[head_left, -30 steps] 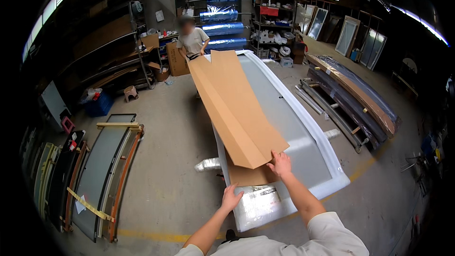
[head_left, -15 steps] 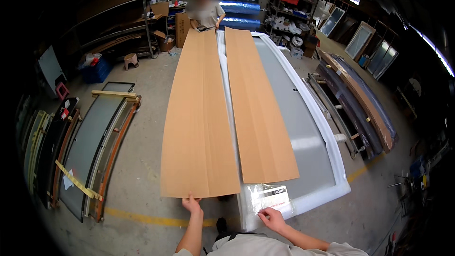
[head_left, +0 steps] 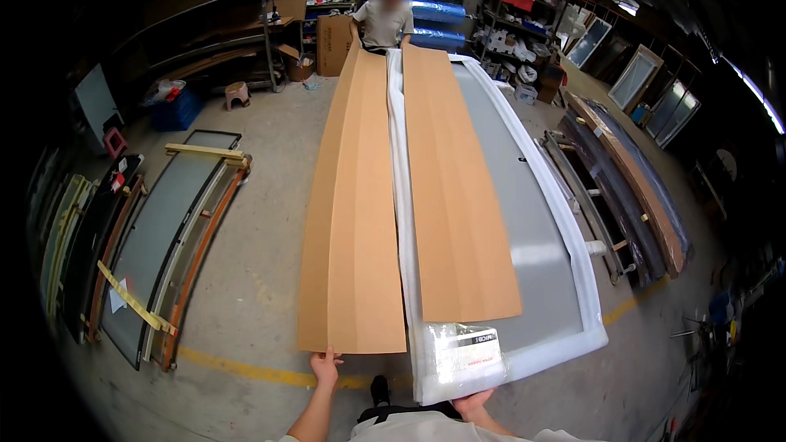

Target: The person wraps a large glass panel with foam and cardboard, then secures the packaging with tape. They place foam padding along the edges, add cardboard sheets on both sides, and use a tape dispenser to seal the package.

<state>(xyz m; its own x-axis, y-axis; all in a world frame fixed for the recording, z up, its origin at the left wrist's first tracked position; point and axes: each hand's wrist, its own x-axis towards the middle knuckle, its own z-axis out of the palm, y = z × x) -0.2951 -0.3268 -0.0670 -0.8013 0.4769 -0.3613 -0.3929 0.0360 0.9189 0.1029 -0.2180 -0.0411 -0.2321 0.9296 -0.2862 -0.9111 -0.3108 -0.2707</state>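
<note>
Concrete workshop floor (head_left: pixel 255 266), and the left hand (head_left: pixel 326 368) pinches a creased cardboard sheet (head_left: pixel 354 221); right hand (head_left: pixel 472 403) by the foam-edged panel (head_left: pixel 547 278), grip unclear.

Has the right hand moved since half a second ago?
Yes: the right hand moved back off the clear pouch, to the panel's near edge.

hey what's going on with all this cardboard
The person's left hand holds the near edge of the left cardboard sheet, which extends beside a foam-edged panel. The right hand is at the panel's near edge, partly hidden. The right cardboard sheet lies on the panel, its near end by a clear plastic pouch. A co-worker stands at the far end.
</note>
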